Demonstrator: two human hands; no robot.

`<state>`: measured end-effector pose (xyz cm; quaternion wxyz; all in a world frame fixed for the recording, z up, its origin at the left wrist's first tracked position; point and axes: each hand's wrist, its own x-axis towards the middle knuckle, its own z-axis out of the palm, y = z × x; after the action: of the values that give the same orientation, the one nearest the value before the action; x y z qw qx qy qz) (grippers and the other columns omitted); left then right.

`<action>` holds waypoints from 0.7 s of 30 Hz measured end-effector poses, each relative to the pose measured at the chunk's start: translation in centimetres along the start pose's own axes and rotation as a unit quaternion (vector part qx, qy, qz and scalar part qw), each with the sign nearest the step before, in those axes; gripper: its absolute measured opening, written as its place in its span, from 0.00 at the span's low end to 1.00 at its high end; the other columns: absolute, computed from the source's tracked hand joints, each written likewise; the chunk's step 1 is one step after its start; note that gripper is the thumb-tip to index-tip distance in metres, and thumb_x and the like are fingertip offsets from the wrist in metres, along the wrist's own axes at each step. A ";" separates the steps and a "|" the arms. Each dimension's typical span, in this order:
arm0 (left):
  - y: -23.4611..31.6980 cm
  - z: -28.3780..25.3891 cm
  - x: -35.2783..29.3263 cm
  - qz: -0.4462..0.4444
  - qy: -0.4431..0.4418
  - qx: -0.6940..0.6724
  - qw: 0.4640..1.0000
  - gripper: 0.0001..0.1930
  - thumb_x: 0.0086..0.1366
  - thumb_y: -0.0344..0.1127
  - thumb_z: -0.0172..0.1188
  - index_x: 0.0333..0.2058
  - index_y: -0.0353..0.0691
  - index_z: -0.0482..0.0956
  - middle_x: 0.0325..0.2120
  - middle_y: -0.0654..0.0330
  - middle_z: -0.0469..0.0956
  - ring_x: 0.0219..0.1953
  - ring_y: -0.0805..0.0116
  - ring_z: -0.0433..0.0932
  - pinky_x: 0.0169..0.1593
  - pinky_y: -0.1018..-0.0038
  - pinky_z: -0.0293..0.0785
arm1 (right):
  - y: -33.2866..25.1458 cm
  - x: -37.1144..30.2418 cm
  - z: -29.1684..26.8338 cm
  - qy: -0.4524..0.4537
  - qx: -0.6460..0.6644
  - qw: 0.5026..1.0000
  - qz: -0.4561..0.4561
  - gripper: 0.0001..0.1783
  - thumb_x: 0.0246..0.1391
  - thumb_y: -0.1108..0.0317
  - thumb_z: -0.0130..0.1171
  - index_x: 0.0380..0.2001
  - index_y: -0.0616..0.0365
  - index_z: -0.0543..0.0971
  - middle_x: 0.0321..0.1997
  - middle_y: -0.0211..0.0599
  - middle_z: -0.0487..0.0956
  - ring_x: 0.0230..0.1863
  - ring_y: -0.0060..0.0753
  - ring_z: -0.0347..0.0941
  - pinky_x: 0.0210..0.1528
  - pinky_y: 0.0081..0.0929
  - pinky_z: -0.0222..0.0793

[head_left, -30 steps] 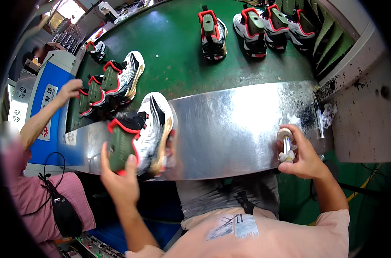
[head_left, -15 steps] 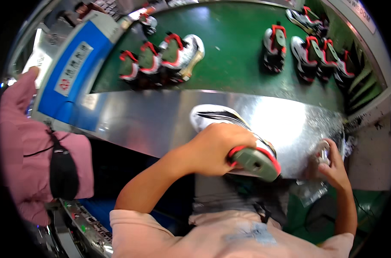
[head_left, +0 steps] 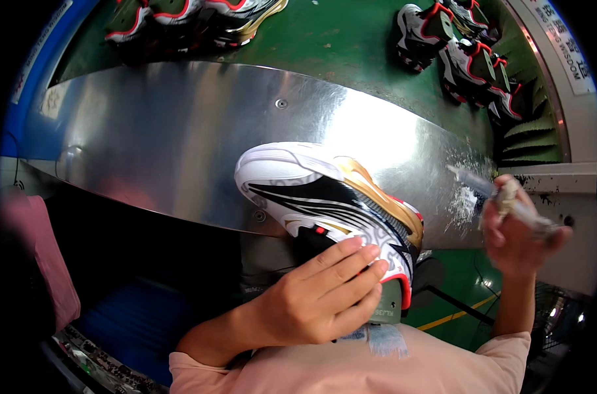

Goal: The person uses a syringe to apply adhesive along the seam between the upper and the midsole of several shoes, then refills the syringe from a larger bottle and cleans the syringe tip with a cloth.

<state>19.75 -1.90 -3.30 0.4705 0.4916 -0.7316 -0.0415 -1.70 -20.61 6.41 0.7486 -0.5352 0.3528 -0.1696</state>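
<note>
Shoe [head_left: 334, 200] in white, black and gold is tipped over the edge of a shiny silver metal table [head_left: 180, 131], toe pointing left. The left hand [head_left: 318, 299] grips it by the ankle end, and the right hand [head_left: 516, 233] holds a thin, clear plastic tube [head_left: 474, 181].

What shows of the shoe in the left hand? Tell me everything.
The shoe has a white toe, black-and-white streaked side, gold sole section and red-edged collar around a green insert. Its toe looks smooth. It is tilted side up, toe pointing left, partly over the metal ledge; contact there is unclear. The left hand grips its collar end.
</note>
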 end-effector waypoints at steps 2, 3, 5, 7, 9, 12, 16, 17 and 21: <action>0.3 -0.2 0.1 -0.016 0.012 -0.007 1.000 0.05 0.49 0.26 0.61 0.27 0.37 0.77 0.35 0.54 0.78 0.42 0.59 0.77 0.50 0.64 0.74 | -2.5 2.7 3.2 -0.184 0.081 0.979 -0.013 0.57 0.33 0.28 0.59 0.56 0.60 0.53 0.29 0.44 0.72 0.22 0.22 0.66 0.18 0.13 0.63; 0.5 -0.4 0.4 -0.024 0.017 -0.006 1.000 0.05 0.49 0.25 0.60 0.27 0.37 0.77 0.35 0.54 0.78 0.42 0.59 0.77 0.50 0.64 0.74 | -3.7 4.3 4.9 -0.256 0.088 0.963 0.011 0.56 0.35 0.28 0.58 0.56 0.60 0.52 0.28 0.46 0.72 0.22 0.25 0.67 0.18 0.15 0.63; 0.4 -0.4 1.0 -0.012 0.016 -0.017 1.000 0.05 0.50 0.26 0.59 0.28 0.36 0.77 0.36 0.53 0.77 0.43 0.59 0.77 0.51 0.65 0.73 | -5.1 7.0 8.0 -0.327 0.043 0.940 0.090 0.53 0.37 0.30 0.58 0.55 0.58 0.53 0.27 0.47 0.71 0.24 0.29 0.67 0.20 0.19 0.65; 0.5 -0.2 1.5 0.002 0.016 -0.020 1.000 0.06 0.50 0.27 0.58 0.28 0.35 0.76 0.37 0.53 0.77 0.43 0.59 0.76 0.53 0.65 0.72 | -5.0 8.8 9.5 -0.369 0.036 0.920 0.129 0.55 0.38 0.28 0.56 0.56 0.60 0.51 0.29 0.48 0.71 0.23 0.28 0.65 0.20 0.18 0.63; 0.7 0.0 1.6 0.003 0.028 0.004 1.000 0.07 0.49 0.28 0.57 0.28 0.35 0.76 0.37 0.52 0.77 0.44 0.58 0.76 0.54 0.66 0.70 | -4.6 10.4 10.5 -0.386 0.037 0.909 0.154 0.58 0.38 0.27 0.54 0.57 0.63 0.49 0.32 0.50 0.71 0.23 0.27 0.63 0.20 0.18 0.62; 0.7 0.6 1.7 0.025 0.050 0.027 0.998 0.10 0.47 0.32 0.54 0.28 0.32 0.76 0.36 0.50 0.77 0.43 0.56 0.76 0.56 0.62 0.67 | -4.6 11.4 11.2 -0.388 0.020 0.906 0.170 0.58 0.39 0.27 0.53 0.58 0.64 0.48 0.32 0.50 0.71 0.24 0.27 0.63 0.21 0.18 0.62; 1.9 0.6 2.2 -0.004 0.077 0.001 0.997 0.10 0.46 0.31 0.54 0.27 0.32 0.76 0.34 0.51 0.77 0.43 0.56 0.76 0.56 0.62 0.67 | -4.7 12.1 11.6 -0.380 -0.003 0.907 0.182 0.58 0.39 0.27 0.53 0.58 0.65 0.49 0.32 0.51 0.71 0.24 0.27 0.62 0.22 0.18 0.63; 2.3 0.6 2.2 -0.012 0.084 -0.006 0.996 0.09 0.46 0.31 0.54 0.26 0.32 0.76 0.34 0.51 0.78 0.43 0.56 0.76 0.56 0.62 0.67 | -4.7 12.2 11.7 -0.382 -0.002 0.905 0.186 0.58 0.39 0.26 0.52 0.58 0.65 0.50 0.32 0.51 0.71 0.24 0.27 0.62 0.22 0.18 0.63; 3.5 0.5 2.8 -0.042 0.106 -0.029 0.993 0.09 0.45 0.31 0.55 0.25 0.32 0.76 0.33 0.51 0.78 0.42 0.56 0.76 0.55 0.62 0.67 | -4.8 12.7 12.1 -0.379 0.000 0.900 0.216 0.58 0.38 0.27 0.54 0.58 0.64 0.50 0.32 0.52 0.71 0.23 0.26 0.62 0.21 0.18 0.62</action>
<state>16.80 -2.40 0.06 0.5575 0.5093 -0.6549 -0.0301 16.28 -22.20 8.57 0.8440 -0.4698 0.1488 0.2119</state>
